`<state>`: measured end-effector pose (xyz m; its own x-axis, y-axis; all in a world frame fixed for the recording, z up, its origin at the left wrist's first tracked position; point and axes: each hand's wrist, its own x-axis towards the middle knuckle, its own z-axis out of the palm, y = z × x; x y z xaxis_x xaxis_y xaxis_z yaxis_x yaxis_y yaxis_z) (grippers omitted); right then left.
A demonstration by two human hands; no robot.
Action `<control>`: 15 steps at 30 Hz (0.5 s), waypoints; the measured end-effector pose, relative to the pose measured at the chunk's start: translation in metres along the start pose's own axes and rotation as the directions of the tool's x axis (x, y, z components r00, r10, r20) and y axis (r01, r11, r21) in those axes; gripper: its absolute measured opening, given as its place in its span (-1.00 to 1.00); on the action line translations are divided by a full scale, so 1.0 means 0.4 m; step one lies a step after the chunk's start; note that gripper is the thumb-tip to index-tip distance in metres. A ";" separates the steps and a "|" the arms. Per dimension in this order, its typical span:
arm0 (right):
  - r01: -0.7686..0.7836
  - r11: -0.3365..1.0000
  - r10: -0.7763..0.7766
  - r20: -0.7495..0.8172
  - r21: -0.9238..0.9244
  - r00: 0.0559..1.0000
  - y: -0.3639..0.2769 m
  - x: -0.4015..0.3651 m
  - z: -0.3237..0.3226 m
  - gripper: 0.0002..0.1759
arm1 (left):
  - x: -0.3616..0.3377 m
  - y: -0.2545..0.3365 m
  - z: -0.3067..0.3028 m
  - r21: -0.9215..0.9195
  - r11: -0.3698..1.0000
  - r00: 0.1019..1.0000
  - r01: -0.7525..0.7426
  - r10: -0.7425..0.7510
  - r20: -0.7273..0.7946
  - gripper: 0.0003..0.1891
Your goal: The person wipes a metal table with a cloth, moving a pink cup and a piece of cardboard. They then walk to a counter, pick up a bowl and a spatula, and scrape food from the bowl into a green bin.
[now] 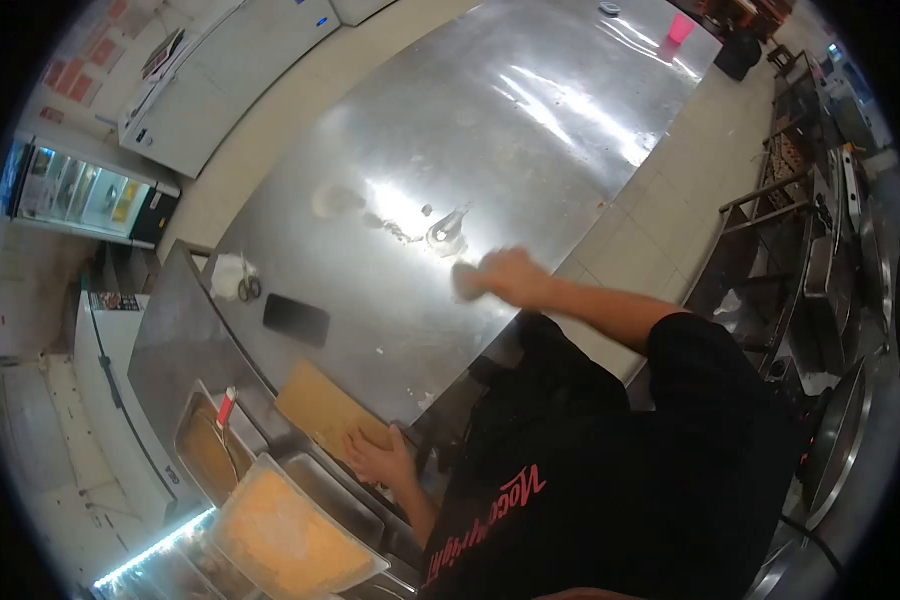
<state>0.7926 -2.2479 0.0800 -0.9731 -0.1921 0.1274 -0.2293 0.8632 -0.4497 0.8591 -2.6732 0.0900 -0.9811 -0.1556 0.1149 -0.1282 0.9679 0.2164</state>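
While residue point(448, 240) marks the surface point(420, 130), wiping looks unfinished

Beside the residue, your right hand point(511, 277) clamps its fingers round something grey point(464, 282) — your left hand point(380, 462), fingers apart, touches the board point(320, 400).

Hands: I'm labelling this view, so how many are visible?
2. The left hand is at the edge of the tan board; the right hand is over the steel table, at a blurred grey item.

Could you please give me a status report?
Right hand holds a blurred grey item. Left hand open on tan board. Pale residue on steel table near right hand. Phone and scissors farther left.
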 end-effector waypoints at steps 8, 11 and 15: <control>-0.512 0.846 0.528 -0.357 0.145 0.771 0.214 0.095 -0.250 -0.63 | -0.007 -0.028 0.037 0.047 0.995 0.994 -0.085 0.088 -0.066 -0.14; -0.313 0.942 0.320 -0.049 0.122 0.946 -0.023 0.067 -0.079 -0.64 | 0.008 -0.041 0.060 0.038 0.993 0.987 -0.115 0.118 -0.110 -0.20; 0.182 0.982 -0.187 -0.091 -0.055 0.978 -0.207 -0.114 0.097 -0.27 | 0.030 -0.043 0.072 0.067 0.993 0.979 -0.102 0.112 -0.173 -0.34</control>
<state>0.8552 -2.3285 0.0772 -0.9069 -0.3068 0.2888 -0.4011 0.8383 -0.3693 0.8454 -2.6862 0.0598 -0.9493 -0.0780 0.3045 -0.0370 0.9897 0.1382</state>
